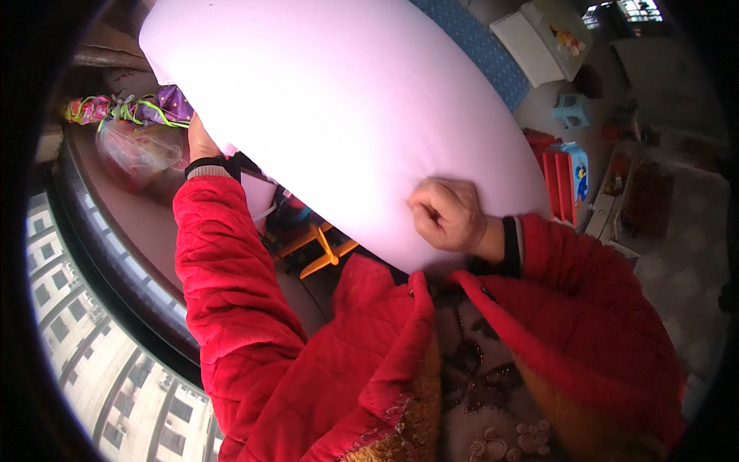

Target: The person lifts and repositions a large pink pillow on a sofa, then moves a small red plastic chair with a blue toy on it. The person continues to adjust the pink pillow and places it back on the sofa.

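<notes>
A large pale pink, smooth, soft-looking sheet or padded panel (323, 115) stretches across the upper middle, very bright in its centre. My left hand (201, 138) is at its left edge, and the fingers are hidden behind that edge. My right hand (447, 213) rests as a closed fist on the lower right of the pink surface, slightly blurred. Small creases show in the surface beside the knuckles. Nothing is visible inside the fist. Both arms wear red quilted sleeves (231, 254), with a dark band at each wrist.
Left of the panel, a clear plastic bag (138, 150) and a purple dotted bag (173, 104) lie on a window ledge (138, 231). Below the panel's edge are an orange toy plane (329, 257) and a white bucket (258, 193). Rightward stand a blue stool (571, 111) and a white cabinet (534, 43).
</notes>
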Available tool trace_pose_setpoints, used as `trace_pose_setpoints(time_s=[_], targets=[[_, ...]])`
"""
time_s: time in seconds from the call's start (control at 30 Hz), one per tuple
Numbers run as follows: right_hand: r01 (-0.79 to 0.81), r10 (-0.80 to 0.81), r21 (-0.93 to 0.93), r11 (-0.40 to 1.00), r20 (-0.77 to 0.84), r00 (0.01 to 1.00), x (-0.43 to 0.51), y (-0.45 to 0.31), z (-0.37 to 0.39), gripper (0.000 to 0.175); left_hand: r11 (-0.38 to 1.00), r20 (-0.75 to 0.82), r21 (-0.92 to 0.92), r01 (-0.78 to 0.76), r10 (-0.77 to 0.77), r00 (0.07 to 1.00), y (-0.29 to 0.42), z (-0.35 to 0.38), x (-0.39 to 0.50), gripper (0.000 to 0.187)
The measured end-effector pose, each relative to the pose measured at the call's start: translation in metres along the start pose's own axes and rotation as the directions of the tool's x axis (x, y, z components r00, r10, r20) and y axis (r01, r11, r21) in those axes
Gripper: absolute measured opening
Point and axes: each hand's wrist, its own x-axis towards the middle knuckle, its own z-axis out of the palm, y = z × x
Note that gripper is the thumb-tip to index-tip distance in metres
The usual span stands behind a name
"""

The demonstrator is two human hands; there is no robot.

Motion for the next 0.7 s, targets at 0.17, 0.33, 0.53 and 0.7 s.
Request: trace_pose_setpoints(time_s=[0.17, 0.33, 0.53, 0.7], targets=[[-0.046, 0.046, -0.006, 0.999, -0.026, 0.999, 0.01, -0.006, 0.001, 0.011, 0.98, -0.052, -0.177, -0.088, 0.08, 0.995, -0.005, -0.007, -0.04, 0.031], [-0.079, 0.079, -0.002, 0.997, -0.028, 0.996, 0.019, -0.012, -0.001, 0.011, 0.965, -0.252, -0.251, -0.071, 0.005, 0.968, -0.01, -0.028, -0.083, 0.055], [-0.159, 0.159, 0.003, 0.987, 0.017, 0.987, 0.02, -0.019, -0.003, 0.008, 0.966, -0.262, -0.19, -0.177, 0.124, 0.957, 0.004, -0.013, -0.103, 0.059], [-0.199, 0.202, -0.091, 0.976, 0.023, 0.979, 0.019, -0.022, -0.004, 0.007, 0.941, -0.075, -0.313, -0.133, 0.115, 0.991, 0.014, 0.005, -0.108, 0.065]])
